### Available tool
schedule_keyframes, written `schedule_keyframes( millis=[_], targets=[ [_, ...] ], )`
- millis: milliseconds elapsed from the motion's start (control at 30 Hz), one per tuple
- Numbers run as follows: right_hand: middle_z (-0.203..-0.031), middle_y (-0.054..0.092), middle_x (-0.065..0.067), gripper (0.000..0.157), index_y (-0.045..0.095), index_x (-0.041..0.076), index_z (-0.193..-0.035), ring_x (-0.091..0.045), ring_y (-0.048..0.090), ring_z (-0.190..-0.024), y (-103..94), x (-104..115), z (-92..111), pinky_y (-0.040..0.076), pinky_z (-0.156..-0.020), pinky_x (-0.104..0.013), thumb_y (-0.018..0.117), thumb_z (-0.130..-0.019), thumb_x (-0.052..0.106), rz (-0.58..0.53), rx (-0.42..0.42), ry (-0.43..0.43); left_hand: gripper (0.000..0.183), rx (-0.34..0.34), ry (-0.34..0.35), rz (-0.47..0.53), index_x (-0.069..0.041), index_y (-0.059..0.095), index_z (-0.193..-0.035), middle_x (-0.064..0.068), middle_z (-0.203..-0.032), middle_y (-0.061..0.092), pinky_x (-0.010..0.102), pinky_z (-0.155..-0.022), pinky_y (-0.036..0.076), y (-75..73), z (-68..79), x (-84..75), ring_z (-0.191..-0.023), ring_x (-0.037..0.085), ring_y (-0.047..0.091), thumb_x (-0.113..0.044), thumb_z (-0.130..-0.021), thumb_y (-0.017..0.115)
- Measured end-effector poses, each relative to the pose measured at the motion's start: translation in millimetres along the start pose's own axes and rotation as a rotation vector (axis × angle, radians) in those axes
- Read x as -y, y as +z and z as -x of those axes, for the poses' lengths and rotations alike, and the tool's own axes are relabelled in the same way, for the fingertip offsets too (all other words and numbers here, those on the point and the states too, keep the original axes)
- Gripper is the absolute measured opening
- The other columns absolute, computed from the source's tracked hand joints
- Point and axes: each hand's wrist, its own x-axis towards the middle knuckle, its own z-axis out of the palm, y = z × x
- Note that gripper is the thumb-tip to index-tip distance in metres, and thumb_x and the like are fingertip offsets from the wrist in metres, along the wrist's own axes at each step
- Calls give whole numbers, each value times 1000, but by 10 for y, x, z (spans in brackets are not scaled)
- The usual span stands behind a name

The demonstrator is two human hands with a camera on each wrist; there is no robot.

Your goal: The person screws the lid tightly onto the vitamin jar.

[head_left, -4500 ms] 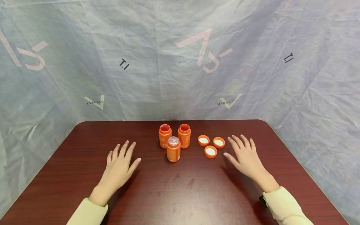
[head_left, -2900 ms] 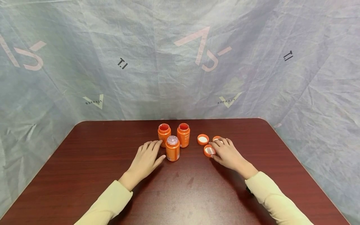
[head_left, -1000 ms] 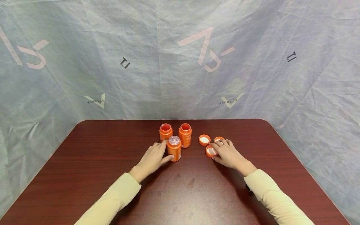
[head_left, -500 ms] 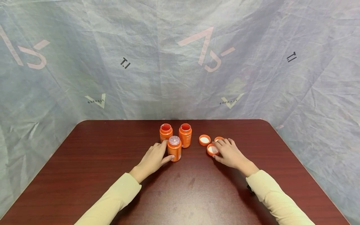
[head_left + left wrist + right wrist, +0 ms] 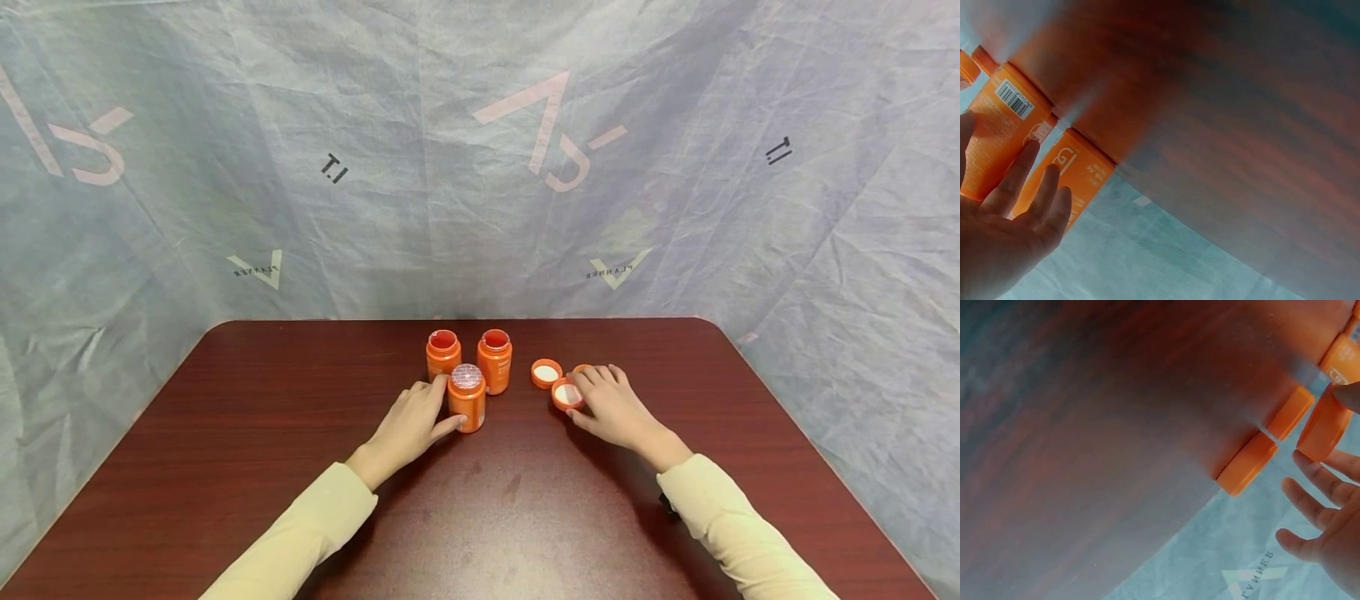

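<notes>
My left hand [image 5: 407, 425] grips the front orange bottle [image 5: 471, 407] from its left side, thumb near its base. Printed foil covers that bottle's mouth; it stands upright. Behind it are two uncovered orange bottles, the left one [image 5: 444, 354] partly hidden by my fingers and the right one [image 5: 495, 367] in plain sight. My right hand [image 5: 621, 415] pinches an orange lid [image 5: 1324, 425] with a white inside [image 5: 567, 393], raised a little off the table in the right wrist view. A second lid [image 5: 546, 375] lies beside it; the third lid [image 5: 1247, 464] is mostly hidden by my right hand in the head view.
All of this is on a dark red-brown wooden table [image 5: 495, 517] with rounded far corners. A pale grey-blue cloth [image 5: 360, 217] with printed letters hangs behind the table and along both sides.
Both hands have moved inward from beside the things. The left has taken hold of the foil-topped bottle, and the right has picked up the front lid, raising it slightly.
</notes>
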Motion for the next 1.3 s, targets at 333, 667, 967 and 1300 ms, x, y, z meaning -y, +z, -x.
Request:
schedule_keyframes(
  millis=[333, 667, 967, 1300],
  targets=[
    [-109, 56, -12, 50, 55, 4, -115, -34, 50, -105, -49, 51, -26, 29, -96, -58, 70, -75, 30, -9, -31, 3, 56, -8, 23, -6, -6, 44, -119, 8, -94, 65, 41, -74, 46, -1, 21, -16, -85, 25, 58, -42, -82, 64],
    [-109, 58, -11, 53, 53, 1, -118, -33, 50, -105, -114, 139, -60, 30, -96, -57, 68, -77, 30, -20, -64, -13, 54, -13, 40, 8, -6, 45, -117, 8, -95, 65, 42, -76, 46, -4, 37, -35, -86, 24, 58, -41, -82, 65],
    [-109, 56, -8, 53, 53, 3, -121, -30, 50, -106, -127, 184, -102, 29, -97, -54, 66, -78, 31, -60, -92, -32, 54, -7, 36, 18, -6, 45, -116, 9, -93, 65, 42, -77, 45, -17, 49, -59, -85, 25, 57, -42, -82, 65],
    [-109, 56, -8, 56, 52, 3, -122, -28, 49, -105, -154, 247, -146, 30, -97, -52, 68, -77, 30, -105, -155, -51, 55, 4, 33, 11, -6, 45, -115, 8, -91, 64, 42, -78, 45, -15, 69, -67, -86, 25, 57, -45, -81, 63]
  ],
)
